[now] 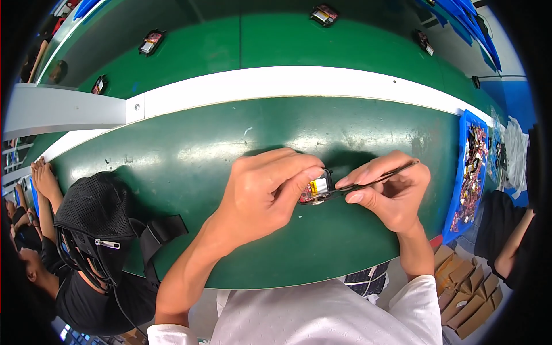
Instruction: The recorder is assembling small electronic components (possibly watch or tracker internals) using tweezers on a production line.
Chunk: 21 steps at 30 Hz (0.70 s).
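Over the green bench, my left hand [261,192] pinches the left edge of a small electronic device [320,185] between thumb and fingers. The device is an open black casing that shows a red circuit board and a silver battery with yellow tape. From the right, my right hand [397,192] grips dark tweezers [376,180] like a pen. Their tips are at the casing's right edge; whether they grip any part is too small to tell. My left fingers cover part of the casing.
A blue tray [454,207] of small reddish parts stands right. Beyond the white rail [287,79], a green belt carries similar devices [152,43]. A black mesh bag [98,207] with a strap is at left, near a co-worker [103,305]. Cardboard boxes [468,290] sit lower right.
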Tool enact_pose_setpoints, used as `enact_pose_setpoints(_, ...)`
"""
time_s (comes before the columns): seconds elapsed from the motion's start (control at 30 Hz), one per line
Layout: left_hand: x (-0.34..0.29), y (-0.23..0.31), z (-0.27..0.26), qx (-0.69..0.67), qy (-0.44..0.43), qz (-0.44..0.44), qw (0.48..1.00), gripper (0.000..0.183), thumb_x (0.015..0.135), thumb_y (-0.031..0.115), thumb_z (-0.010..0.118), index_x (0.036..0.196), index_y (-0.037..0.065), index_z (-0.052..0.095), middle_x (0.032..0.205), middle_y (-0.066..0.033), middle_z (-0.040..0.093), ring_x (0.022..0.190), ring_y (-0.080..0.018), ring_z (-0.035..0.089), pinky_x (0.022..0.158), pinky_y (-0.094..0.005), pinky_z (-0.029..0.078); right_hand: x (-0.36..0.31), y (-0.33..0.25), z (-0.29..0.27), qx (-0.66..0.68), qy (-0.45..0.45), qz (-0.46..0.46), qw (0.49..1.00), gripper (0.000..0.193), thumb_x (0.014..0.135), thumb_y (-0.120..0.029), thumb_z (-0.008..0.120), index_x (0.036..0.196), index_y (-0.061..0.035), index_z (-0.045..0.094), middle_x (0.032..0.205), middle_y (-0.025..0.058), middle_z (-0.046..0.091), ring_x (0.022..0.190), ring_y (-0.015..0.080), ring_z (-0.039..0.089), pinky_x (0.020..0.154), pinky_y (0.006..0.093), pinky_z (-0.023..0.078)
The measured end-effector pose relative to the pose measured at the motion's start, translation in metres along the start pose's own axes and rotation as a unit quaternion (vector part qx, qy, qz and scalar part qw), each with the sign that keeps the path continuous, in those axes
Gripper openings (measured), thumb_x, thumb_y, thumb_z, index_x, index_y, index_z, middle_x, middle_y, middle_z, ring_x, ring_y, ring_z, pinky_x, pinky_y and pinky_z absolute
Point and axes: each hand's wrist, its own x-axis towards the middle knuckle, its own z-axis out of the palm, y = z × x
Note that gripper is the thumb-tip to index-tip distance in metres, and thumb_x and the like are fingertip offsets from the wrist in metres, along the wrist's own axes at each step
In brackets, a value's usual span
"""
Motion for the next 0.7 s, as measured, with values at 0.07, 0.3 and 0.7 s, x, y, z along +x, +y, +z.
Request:
enact_pose_setpoints(0.07,0.002,0.003,0.000,0.024,-0.022,0.003,0.999,0.010,0.094,0.001,0.070,0.101,0.000,0.077,0.073,-0.0090,0.069,0.059,-0.0150,0.060,0.053,-0.0284,0.045,-0.001,-0.003,0.001,-0.019,0.014,0.066,0.998,0.022,0.081,0.008,0.084,0.093,0.0037,0.066,0.085,0.0195,0.076,0.080,0.0237,0.077,0.058,0.0268,0.056)
enact_pose_setpoints(0.3,0.002,0.004,-0.002,0.012,-0.021,-0.005,1.000,0.004,0.093,-0.002,0.071,0.096,-0.002,0.074,0.079,-0.0133,0.071,0.062,-0.0234,0.066,0.054,-0.0331,0.051,0.001,0.007,0.012,0.060,0.081,0.010,0.995,0.015,0.080,0.008,0.085,0.089,0.0052,0.074,0.088,0.0170,0.078,0.071,0.0097,0.074,0.044,0.0197,0.037)
enact_pose_setpoints(0.7,0.003,0.006,-0.005,-0.012,-0.025,-0.038,0.999,0.004,0.094,0.001,0.072,0.095,-0.002,0.075,0.084,-0.0136,0.074,0.066,-0.0225,0.069,0.057,-0.0317,0.052,0.012,-0.003,0.001,-0.025,0.006,-0.096,0.995,0.015,0.078,0.007,0.084,0.087,0.0007,0.075,0.086,0.0184,0.079,0.078,0.0237,0.079,0.059,0.0254,0.057)
